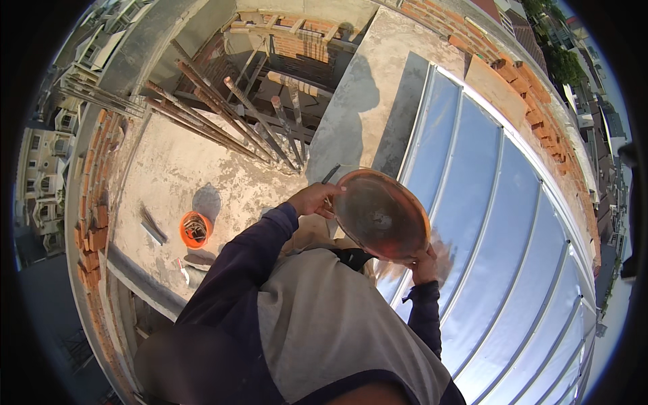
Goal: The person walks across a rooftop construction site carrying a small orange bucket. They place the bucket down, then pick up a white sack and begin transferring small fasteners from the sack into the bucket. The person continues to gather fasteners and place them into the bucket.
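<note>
Several bluish panels (513,202) spread right of the torso (324,304); rusty bars (243,99) rise ahead. A round pan (381,214) is in front, its rim gripped by the left hand (314,201) and the right hand (424,265); an orange bucket (196,230) stands leftward.

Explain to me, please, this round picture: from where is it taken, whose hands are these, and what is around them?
There is no machine here. A wide, bending camera on a person's head looks down, so you see the wearer's own arms. The left hand and right hand hold a round dish by its rim, at opposite sides. To the left, an orange bucket stands on the rough floor; beyond it, rusty rods stick up. To the right are shiny bluish panels, bordered by bricks.
</note>
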Tool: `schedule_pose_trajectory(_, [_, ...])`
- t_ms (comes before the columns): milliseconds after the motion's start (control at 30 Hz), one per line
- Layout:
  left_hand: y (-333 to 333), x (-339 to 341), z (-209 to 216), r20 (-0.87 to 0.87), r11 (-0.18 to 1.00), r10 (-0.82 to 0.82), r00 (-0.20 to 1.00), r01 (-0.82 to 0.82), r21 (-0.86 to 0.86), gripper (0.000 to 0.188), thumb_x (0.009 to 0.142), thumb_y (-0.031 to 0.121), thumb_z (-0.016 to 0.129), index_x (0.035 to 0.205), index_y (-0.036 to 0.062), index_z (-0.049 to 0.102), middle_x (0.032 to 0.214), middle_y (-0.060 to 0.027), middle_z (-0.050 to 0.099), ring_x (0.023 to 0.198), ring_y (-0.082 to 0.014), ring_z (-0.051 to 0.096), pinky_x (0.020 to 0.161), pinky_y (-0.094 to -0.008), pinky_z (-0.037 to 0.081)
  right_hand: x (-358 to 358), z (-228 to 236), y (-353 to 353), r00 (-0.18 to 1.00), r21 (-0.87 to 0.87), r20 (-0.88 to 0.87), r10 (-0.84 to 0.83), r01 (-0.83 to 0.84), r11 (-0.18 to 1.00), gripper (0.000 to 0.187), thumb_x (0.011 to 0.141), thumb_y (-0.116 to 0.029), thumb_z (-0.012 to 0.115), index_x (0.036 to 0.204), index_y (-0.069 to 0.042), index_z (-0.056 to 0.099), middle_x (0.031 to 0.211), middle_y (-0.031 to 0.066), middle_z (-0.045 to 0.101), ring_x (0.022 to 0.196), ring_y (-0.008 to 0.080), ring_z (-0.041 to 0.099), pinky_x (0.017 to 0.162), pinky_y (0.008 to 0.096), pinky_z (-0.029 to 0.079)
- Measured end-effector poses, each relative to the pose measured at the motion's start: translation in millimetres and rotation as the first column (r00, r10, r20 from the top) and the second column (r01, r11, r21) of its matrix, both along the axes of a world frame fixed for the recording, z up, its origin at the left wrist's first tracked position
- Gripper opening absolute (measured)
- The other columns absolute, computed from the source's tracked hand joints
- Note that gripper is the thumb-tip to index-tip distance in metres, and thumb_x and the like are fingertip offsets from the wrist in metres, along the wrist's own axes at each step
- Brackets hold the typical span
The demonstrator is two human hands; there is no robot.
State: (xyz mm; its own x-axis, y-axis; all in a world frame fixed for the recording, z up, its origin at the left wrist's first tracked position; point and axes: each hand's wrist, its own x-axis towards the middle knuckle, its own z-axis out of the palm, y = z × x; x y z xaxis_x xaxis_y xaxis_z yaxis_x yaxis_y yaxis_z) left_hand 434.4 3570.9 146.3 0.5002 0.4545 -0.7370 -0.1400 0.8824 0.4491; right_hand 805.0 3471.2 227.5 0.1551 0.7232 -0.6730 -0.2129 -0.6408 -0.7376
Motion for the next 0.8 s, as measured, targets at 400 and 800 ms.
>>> schedule_pose_trajectory(400, [204,29,-15,0.143,0.943,0.313,0.939,-0.290,-0.161,0.053,0.081,0.002,0.064,0.132,-0.0018,0.050,0.124,-0.0198,0.058,0.102,-0.0409,0.066,0.081,-0.0667,0.057,5,-25,263,0.996,0.067,0.022,0.085,-0.087,0.994,0.032,0.079,-0.005,0.056,0.110,-0.009,0.064,0.080,0.0013,0.065,0.053,0.0103,0.057,0.045,0.0245,0.042])
schedule_pose_trajectory(800, [394,97,11,-0.055,0.792,0.605,0.795,-0.607,-0.060,0.051,0.081,-0.004,0.055,0.131,-0.0016,0.046,0.113,-0.0162,0.060,0.095,-0.0378,0.068,0.079,-0.0600,0.061,51,-64,557,0.977,0.009,0.074,0.200,-0.201,0.980,0.028,0.082,-0.006,0.055,0.109,-0.009,0.064,0.079,0.0015,0.064,0.050,0.0095,0.052,0.039,0.0245,0.037])
